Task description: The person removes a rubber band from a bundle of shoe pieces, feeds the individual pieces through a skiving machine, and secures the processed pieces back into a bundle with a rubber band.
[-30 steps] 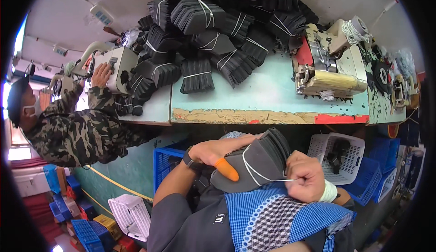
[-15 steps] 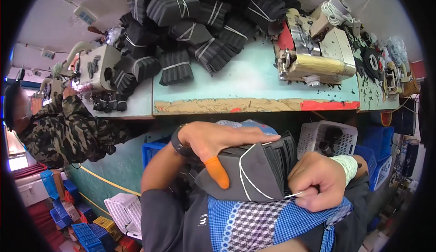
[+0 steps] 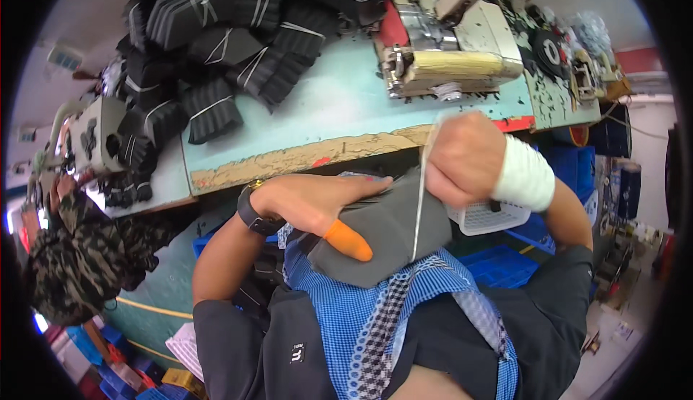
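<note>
A stack of dark grey, flat-cut pieces [image 3: 386, 241] rests on my lap, over a blue checked apron [image 3: 339, 292]. My left hand [image 3: 310, 201] is closed on it, fingers across the top and the thumb, in an orange finger cot [image 3: 348, 240], pressed on the near face. Above the stack's right end, my right hand [image 3: 465, 158] is a fist on a white band [image 3: 419, 216]. The band runs taut up the face of the stack to the fist. White wrapping [image 3: 525, 174] covers my right wrist. The fist hides the stack's far right corner.
Banded dark bundles [image 3: 213, 108] are heaped on the pale green table [image 3: 346, 75]. A cream machine [image 3: 462, 61] stands on its right part. A white basket [image 3: 487, 218] and blue crates [image 3: 498, 264] are beyond my lap. At left, a person in camouflage [image 3: 94, 256] sits by another machine [image 3: 97, 137].
My right hand has risen from the stack's lower right corner to above its right end, drawing the band up. The stack has tilted in my left hand. The whole view has shifted and turned.
</note>
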Demonstrator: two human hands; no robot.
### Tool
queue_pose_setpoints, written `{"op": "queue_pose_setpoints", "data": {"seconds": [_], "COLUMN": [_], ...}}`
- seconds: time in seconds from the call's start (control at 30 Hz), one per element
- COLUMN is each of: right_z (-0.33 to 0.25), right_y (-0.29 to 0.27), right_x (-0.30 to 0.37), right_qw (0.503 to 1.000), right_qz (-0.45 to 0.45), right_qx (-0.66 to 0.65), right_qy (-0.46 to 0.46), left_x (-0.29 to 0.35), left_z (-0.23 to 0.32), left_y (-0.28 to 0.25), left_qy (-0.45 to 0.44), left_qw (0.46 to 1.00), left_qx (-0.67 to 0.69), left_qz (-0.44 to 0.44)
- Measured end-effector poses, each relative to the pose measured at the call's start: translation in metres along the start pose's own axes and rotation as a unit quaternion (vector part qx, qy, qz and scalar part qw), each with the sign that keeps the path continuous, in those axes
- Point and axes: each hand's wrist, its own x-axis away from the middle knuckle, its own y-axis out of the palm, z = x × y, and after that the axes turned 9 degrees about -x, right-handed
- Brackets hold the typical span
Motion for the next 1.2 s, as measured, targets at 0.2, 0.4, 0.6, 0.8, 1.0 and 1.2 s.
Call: {"op": "queue_pose_setpoints", "data": {"seconds": [0.2,0.4,0.6,0.8,1.0,1.2], "right_z": [-0.004,0.061,-0.005,0.046,0.071,0.102], "right_y": [0.035,0.158,0.136,0.161,0.204,0.242], "right_x": [-0.067,-0.014,-0.067,-0.098,-0.097,-0.088], "right_qw": [0.835,0.132,0.676,0.803,0.796,0.434], "right_qz": [0.394,0.412,0.325,0.155,0.187,0.268], "right_qx": [-0.383,-0.901,-0.64,-0.325,-0.4,-0.804], "right_qy": [0.019,0.04,0.165,0.474,0.414,0.306], "left_x": [0.037,0.027,0.029,-0.008,0.018,-0.029], "left_z": [-0.069,-0.133,-0.105,-0.138,-0.159,-0.14], "left_y": [0.053,0.119,0.066,0.054,0.04,0.018], "left_qy": [0.073,0.233,0.12,-0.27,-0.29,-0.531], "left_qw": [0.858,0.739,0.682,0.718,0.755,0.708], "left_qx": [0.492,0.451,0.581,0.264,0.13,-0.078], "left_qz": [0.131,0.443,0.427,0.585,0.574,0.459]}}
